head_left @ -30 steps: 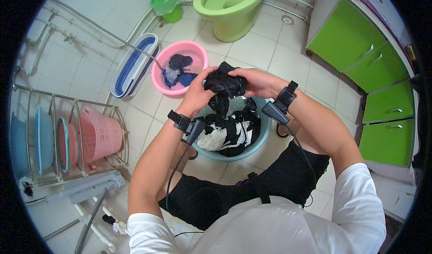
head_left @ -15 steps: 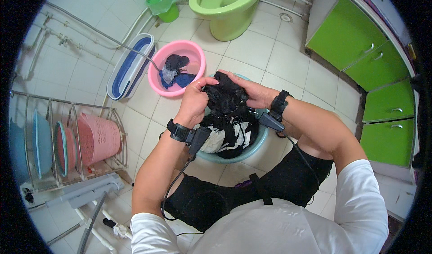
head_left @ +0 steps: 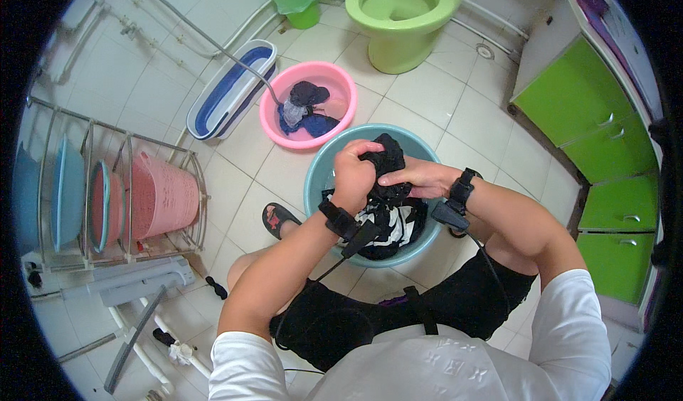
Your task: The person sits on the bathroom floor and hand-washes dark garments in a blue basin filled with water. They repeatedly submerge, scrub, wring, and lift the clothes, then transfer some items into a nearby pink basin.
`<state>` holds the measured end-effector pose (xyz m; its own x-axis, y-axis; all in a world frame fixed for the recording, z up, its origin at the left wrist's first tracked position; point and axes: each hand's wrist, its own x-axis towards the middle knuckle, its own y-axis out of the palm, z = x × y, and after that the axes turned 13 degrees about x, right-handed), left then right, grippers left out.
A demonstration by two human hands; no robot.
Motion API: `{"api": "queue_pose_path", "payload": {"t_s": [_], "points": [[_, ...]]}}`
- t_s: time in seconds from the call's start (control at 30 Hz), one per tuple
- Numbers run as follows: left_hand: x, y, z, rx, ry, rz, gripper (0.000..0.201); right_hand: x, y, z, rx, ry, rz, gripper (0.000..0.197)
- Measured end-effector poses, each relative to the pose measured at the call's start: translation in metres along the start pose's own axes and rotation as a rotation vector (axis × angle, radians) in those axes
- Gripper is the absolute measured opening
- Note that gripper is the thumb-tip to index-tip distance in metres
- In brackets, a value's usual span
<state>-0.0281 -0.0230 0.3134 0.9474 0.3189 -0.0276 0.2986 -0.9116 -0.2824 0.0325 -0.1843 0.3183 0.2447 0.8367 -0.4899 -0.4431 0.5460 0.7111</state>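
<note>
Black cloth (head_left: 388, 156) in both hands (head_left: 353, 177) (head_left: 425, 178), now nearer middle of basin (head_left: 327, 161)

Clothes (head_left: 391, 225) in near basin (head_left: 324, 166); far basin (head_left: 302, 143) beyond, leftward; rack (head_left: 130, 188) left; cabinets (head_left: 580, 95) right; toilet (head_left: 398, 49) behind both basins.

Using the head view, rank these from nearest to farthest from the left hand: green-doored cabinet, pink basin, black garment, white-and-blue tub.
1. Black garment: gripped in the left hand.
2. Pink basin: ahead, slightly left.
3. White-and-blue tub: farther left, beyond the pink basin.
4. Green-doored cabinet: far right side.
</note>
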Motion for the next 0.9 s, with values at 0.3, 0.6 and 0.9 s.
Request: {"api": "queue_pose_path", "payload": {"t_s": [0.3, 0.6, 0.9], "points": [[0.004, 0.013, 0.002, -0.151, -0.218, -0.077, 0.035, 0.006, 0.015, -0.009, -0.227, -0.211, -0.046, 0.073], [-0.004, 0.018, -0.017, -0.363, -0.472, -0.125, 0.033, 0.019, 0.007, -0.023, -0.715, -0.383, -0.383, 0.037], [-0.001, -0.018, -0.020, 0.174, 0.173, 0.268, 0.061, 0.015, -0.016, 0.000, -0.481, -0.278, -0.412, 0.018]]}}
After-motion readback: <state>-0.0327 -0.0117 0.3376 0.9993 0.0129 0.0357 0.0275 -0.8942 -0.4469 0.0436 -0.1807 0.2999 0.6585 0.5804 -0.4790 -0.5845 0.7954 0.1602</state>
